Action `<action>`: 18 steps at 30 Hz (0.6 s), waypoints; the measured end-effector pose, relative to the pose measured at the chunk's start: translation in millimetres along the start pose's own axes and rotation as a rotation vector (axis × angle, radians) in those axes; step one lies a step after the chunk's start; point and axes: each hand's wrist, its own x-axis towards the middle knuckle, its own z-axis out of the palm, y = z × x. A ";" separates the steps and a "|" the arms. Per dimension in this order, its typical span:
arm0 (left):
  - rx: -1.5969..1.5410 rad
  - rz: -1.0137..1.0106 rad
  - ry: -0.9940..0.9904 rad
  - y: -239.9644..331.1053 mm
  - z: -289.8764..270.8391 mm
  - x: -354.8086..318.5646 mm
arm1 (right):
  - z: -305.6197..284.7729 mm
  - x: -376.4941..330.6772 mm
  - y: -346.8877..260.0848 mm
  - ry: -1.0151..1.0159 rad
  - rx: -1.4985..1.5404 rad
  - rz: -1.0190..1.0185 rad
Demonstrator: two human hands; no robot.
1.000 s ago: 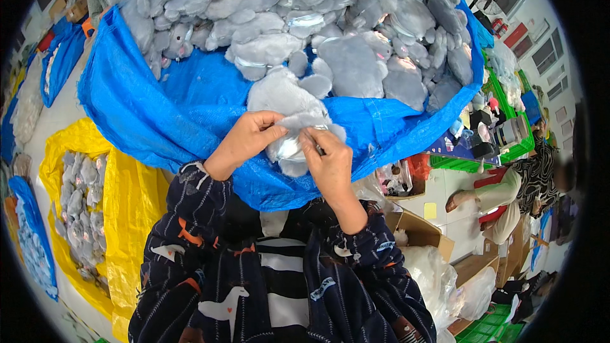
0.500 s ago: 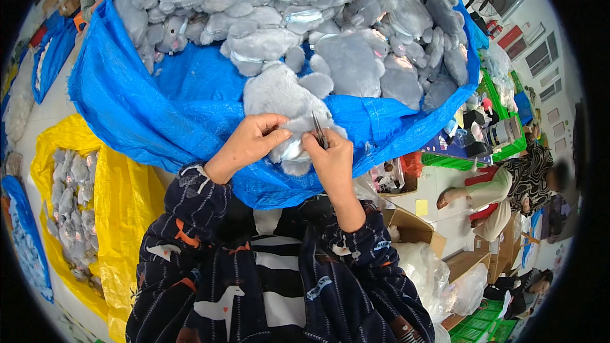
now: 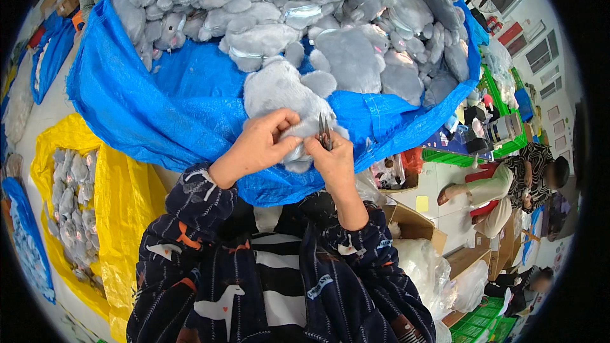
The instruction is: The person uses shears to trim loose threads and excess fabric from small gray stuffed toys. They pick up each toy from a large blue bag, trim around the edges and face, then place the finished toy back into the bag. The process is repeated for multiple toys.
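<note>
A grey plush animal skin (image 3: 273,92), unstuffed-looking and rounded, lies over the near edge of a big blue woven sack (image 3: 140,108). My left hand (image 3: 257,143) is closed on the plush, thumb and fingers pinching its near part. In my right hand (image 3: 335,162) I grip small dark metal scissors (image 3: 325,132), their blades pointing away from me above the plush. The thumb tips of both hands are close together. Exactly what the left fingertips pinch is partly hidden. Behind the piece, many similar grey plush animals (image 3: 349,57) are heaped in the sack.
To the left stands a yellow sack (image 3: 130,216) holding smaller grey plush pieces (image 3: 73,197). On the right are cardboard boxes (image 3: 413,225), clear plastic bags (image 3: 422,273) and green crates (image 3: 476,321). Another person (image 3: 530,174) sits farther right.
My left hand has shifted slightly right over the plush, its fingers more curled. The scissors have turned a little, and their blades now show more clearly.
</note>
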 end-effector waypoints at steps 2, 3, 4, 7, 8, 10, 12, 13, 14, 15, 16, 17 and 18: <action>0.221 0.120 0.093 5.3 6.8 2.5 | -1.6 -1.5 5.3 -0.019 0.060 0.007; 0.336 0.218 0.162 4.6 12.0 5.6 | -2.8 -2.3 7.4 -0.026 0.089 0.011; 0.455 0.310 0.235 3.7 14.7 6.7 | 0.6 -3.8 6.8 0.016 0.077 -0.064; 0.509 0.351 0.280 -1.2 18.3 14.3 | 10.5 -7.4 6.6 0.132 -0.009 -0.231; 0.381 0.281 0.244 -8.2 17.2 17.4 | 11.1 -7.0 10.3 0.160 -0.070 -0.247; 0.122 0.146 0.166 -20.0 11.2 22.7 | 10.0 -6.6 11.7 0.180 -0.124 -0.238; -0.120 -0.044 0.037 -19.5 6.5 23.4 | 8.2 -6.1 10.4 0.159 -0.102 -0.183; -0.250 -0.068 0.005 -20.0 4.7 24.0 | 8.0 -5.5 10.7 0.152 -0.076 -0.176; -0.380 -0.093 -0.026 -20.3 3.3 24.0 | 7.8 -4.9 11.0 0.144 -0.050 -0.170; -0.379 -0.106 -0.041 -19.6 1.7 23.5 | 7.6 -4.2 11.3 0.136 -0.023 -0.163; -0.384 -0.116 -0.056 -19.9 0.2 23.3 | 5.4 -3.7 8.6 0.102 0.017 -0.113; -0.389 -0.126 -0.069 -20.5 -0.9 23.1 | 1.9 -3.8 3.1 0.067 0.057 -0.064; -0.365 -0.107 -0.058 -22.1 -0.7 22.9 | 0.7 -3.5 0.4 0.032 0.098 -0.014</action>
